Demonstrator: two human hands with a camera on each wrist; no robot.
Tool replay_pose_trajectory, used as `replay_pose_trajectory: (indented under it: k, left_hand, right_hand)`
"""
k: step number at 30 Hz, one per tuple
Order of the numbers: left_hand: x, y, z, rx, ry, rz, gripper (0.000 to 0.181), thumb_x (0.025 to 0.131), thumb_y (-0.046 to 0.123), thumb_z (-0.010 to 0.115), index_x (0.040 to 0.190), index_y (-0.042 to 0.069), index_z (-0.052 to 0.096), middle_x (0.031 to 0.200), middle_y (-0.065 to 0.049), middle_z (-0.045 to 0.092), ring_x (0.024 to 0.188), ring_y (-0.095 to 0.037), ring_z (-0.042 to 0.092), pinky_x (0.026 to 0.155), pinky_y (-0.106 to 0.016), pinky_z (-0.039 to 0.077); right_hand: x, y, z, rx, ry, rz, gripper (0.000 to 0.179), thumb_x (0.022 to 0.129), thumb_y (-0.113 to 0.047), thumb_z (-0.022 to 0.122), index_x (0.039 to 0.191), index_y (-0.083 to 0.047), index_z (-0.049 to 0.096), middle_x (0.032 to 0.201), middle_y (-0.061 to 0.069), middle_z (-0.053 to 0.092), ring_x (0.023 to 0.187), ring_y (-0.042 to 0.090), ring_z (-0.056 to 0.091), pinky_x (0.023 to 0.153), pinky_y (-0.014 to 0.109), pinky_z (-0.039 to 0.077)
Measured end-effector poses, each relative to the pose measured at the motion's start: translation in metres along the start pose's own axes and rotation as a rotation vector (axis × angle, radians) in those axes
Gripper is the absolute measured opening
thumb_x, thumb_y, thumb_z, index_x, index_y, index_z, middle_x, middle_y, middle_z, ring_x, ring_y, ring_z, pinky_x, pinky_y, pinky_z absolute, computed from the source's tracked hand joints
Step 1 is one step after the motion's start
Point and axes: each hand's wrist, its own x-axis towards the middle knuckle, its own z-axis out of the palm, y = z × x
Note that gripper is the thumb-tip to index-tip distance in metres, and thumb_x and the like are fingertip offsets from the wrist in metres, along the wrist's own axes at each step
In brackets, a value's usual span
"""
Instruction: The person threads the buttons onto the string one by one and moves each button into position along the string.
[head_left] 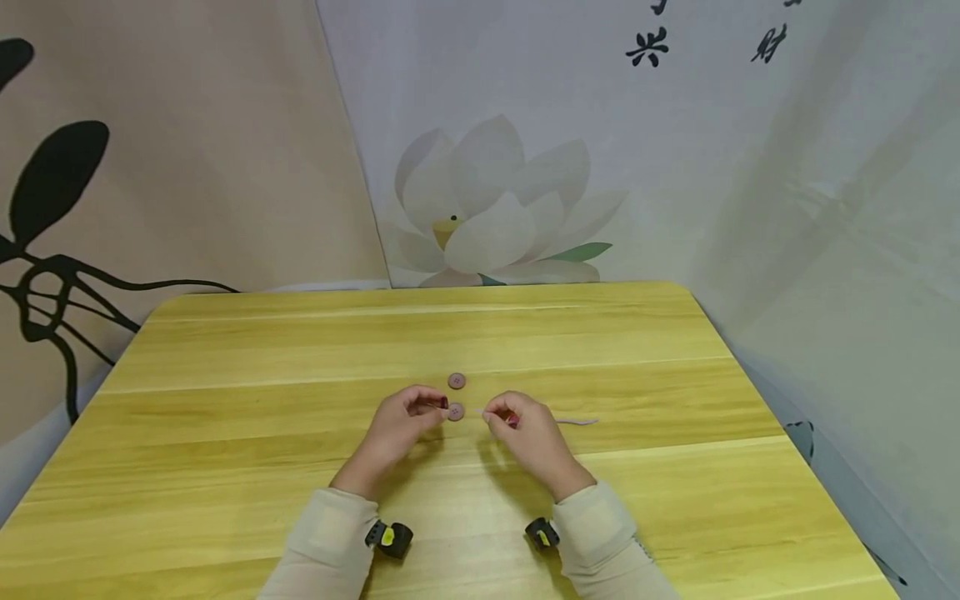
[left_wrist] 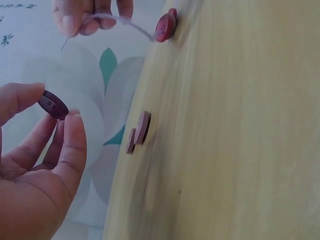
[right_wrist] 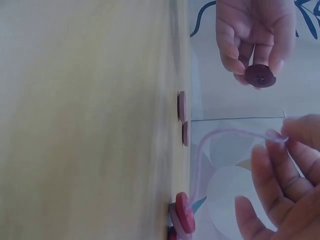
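My left hand pinches a dark maroon four-hole button between thumb and fingertips, above the table. To its right, my right hand pinches a pale purple thread near its end. A thin, needle-like tip sticks out past the right fingertips and is apart from the maroon button. From there the thread droops to red buttons on the table, partly hidden under the right hand in the head view. Two brownish-pink buttons, a far one and a near one, lie flat between the hands.
A wooden table with rounded back corners carries everything. The thread's tail lies to the right of the right hand. Behind stands a cloth backdrop with a printed lotus. Each wrist wears a small black camera.
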Motion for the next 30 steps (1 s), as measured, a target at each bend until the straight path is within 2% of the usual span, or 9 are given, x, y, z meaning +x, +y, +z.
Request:
replay_pose_trajectory:
  k: [5, 11, 18, 24, 30]
  left_hand:
    - [-0.003, 0.0, 0.006, -0.027, -0.019, 0.003, 0.027, 0.09, 0.008, 0.065, 0.114, -0.003, 0.062, 0.107, -0.014, 0.067, 0.091, -0.018, 0.062, 0.081, -0.039, 0.053]
    - [-0.005, -0.001, 0.013, -0.031, -0.018, -0.023, 0.026, 0.089, 0.008, 0.066, 0.113, -0.001, 0.064, 0.103, -0.009, 0.067, 0.092, -0.017, 0.061, 0.083, -0.039, 0.052]
    - [-0.008, 0.002, 0.016, -0.061, -0.033, 0.007, 0.025, 0.089, 0.007, 0.064, 0.113, -0.002, 0.063, 0.107, -0.011, 0.067, 0.095, -0.018, 0.061, 0.084, -0.04, 0.053]
    - [-0.01, 0.006, 0.018, -0.068, -0.041, 0.023, 0.029, 0.089, 0.007, 0.065, 0.115, -0.004, 0.062, 0.108, -0.013, 0.066, 0.098, -0.02, 0.062, 0.085, -0.04, 0.053]
    - [-0.01, 0.006, 0.02, -0.064, -0.045, 0.018, 0.029, 0.087, 0.007, 0.066, 0.114, -0.003, 0.062, 0.106, -0.009, 0.066, 0.097, -0.019, 0.062, 0.083, -0.038, 0.053]
  right_hand:
    - [-0.001, 0.0, 0.001, 0.0, -0.01, -0.003, 0.007, 0.093, -0.012, 0.064, 0.094, -0.006, 0.068, 0.088, -0.003, 0.065, 0.076, 0.015, 0.057, 0.068, 0.025, 0.049]
    - [-0.001, 0.001, 0.002, -0.018, -0.039, 0.005, 0.008, 0.094, -0.013, 0.062, 0.095, -0.007, 0.068, 0.09, -0.003, 0.066, 0.079, 0.015, 0.057, 0.071, 0.028, 0.048]
    - [-0.001, -0.001, 0.003, -0.044, -0.039, -0.014, 0.007, 0.094, -0.013, 0.062, 0.094, -0.009, 0.068, 0.089, -0.004, 0.066, 0.083, 0.012, 0.058, 0.077, 0.031, 0.049]
    - [-0.002, -0.003, 0.003, -0.059, -0.052, -0.036, 0.006, 0.094, -0.012, 0.063, 0.094, -0.01, 0.068, 0.087, -0.005, 0.064, 0.082, 0.011, 0.057, 0.076, 0.03, 0.048]
    - [-0.002, -0.003, 0.004, -0.061, -0.061, -0.04, 0.007, 0.094, -0.012, 0.062, 0.094, -0.008, 0.068, 0.086, -0.005, 0.064, 0.082, 0.011, 0.057, 0.076, 0.03, 0.048]
